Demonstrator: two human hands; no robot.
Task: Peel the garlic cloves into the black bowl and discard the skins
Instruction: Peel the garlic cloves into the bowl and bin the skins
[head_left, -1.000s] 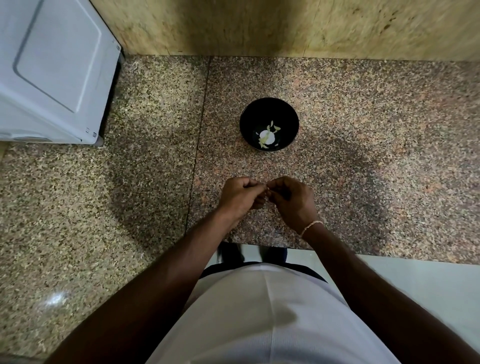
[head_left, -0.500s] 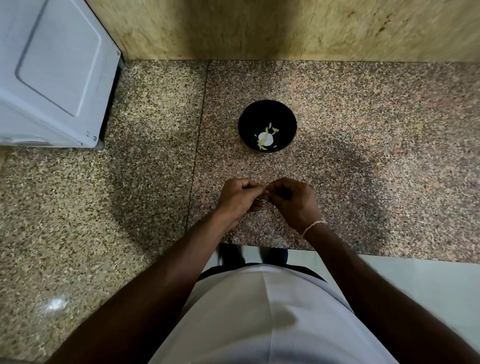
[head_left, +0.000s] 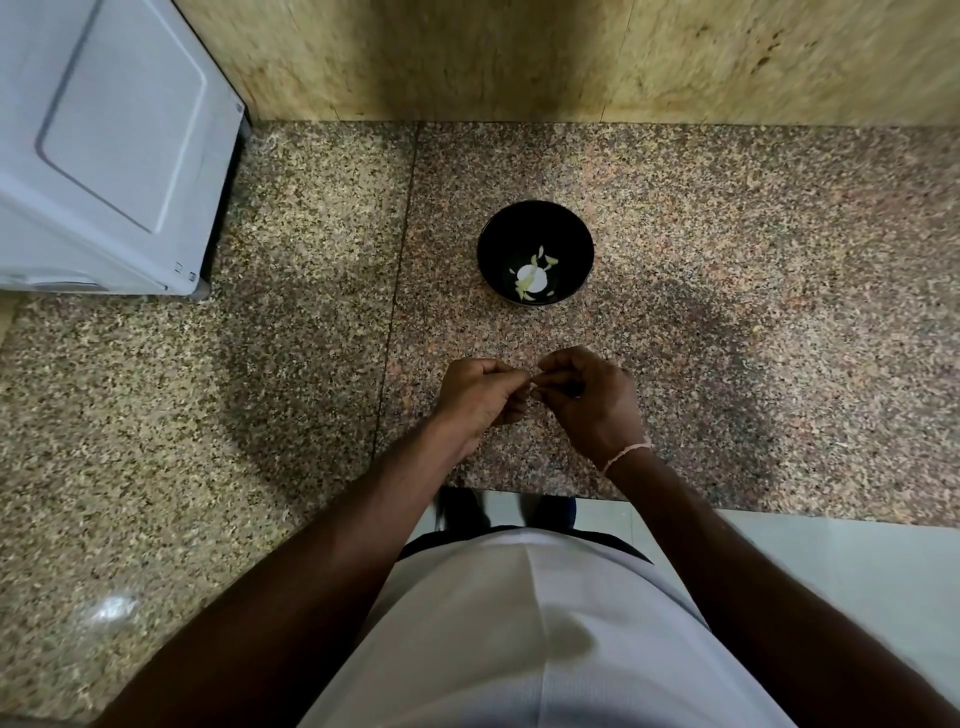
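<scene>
While the left hand (head_left: 480, 397) and right hand (head_left: 589, 397) pinch a small garlic clove (head_left: 533, 385) between their curled fingertips, the black bowl (head_left: 535, 260) sits at twelve o'clock from them, apart, on the counter (head_left: 727, 312).

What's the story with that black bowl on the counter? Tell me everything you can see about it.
The black bowl is round, deep and dark inside and out, with a smooth, slightly glossy look; its material is hard to tell. It stands upright on the speckled granite counter, a little beyond the person's hands, and neither hand touches it. At its bottom lie a whitish round piece and several pale slivers, probably garlic, though too small to tell cloves from skins. The rest of the bowl is bare.
</scene>
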